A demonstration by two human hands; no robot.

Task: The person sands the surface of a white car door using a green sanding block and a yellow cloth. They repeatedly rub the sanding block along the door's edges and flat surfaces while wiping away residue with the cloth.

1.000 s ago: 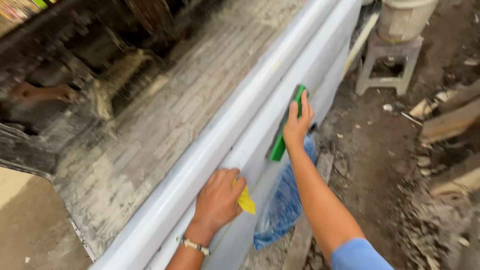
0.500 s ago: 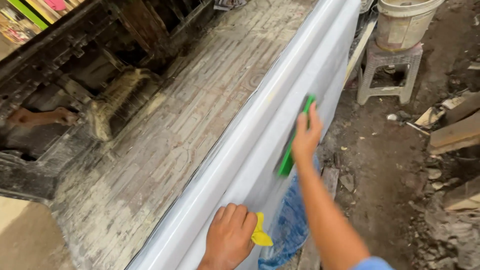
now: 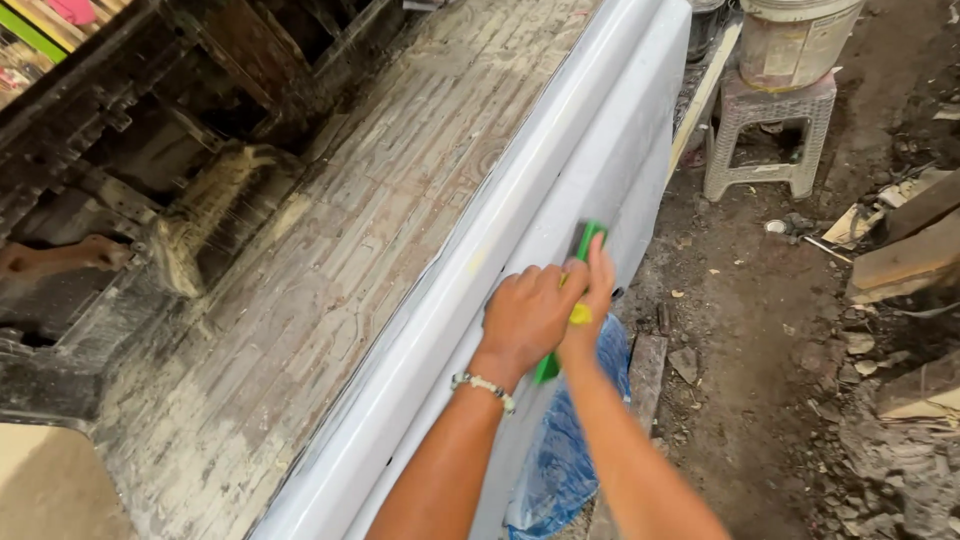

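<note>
- Right hand (image 3: 592, 295) presses flat along a green sanding block (image 3: 585, 240), fingers stretched over its back, holding it against the white side panel (image 3: 610, 170) of the truck bed.
- Left hand (image 3: 525, 315) curls closed around a small yellow piece (image 3: 580, 314), just beside the block.
- Block looks stiff and light; best gripped along its length, palm on top.
- Panel seems smooth, likely slippery under pressure.
- Plastic stool (image 3: 765, 125) with a bucket (image 3: 795, 40) stands well apart.

pale labelled bucket (image 3: 795, 40) on plastic stool (image 3: 768, 135), top right
</note>
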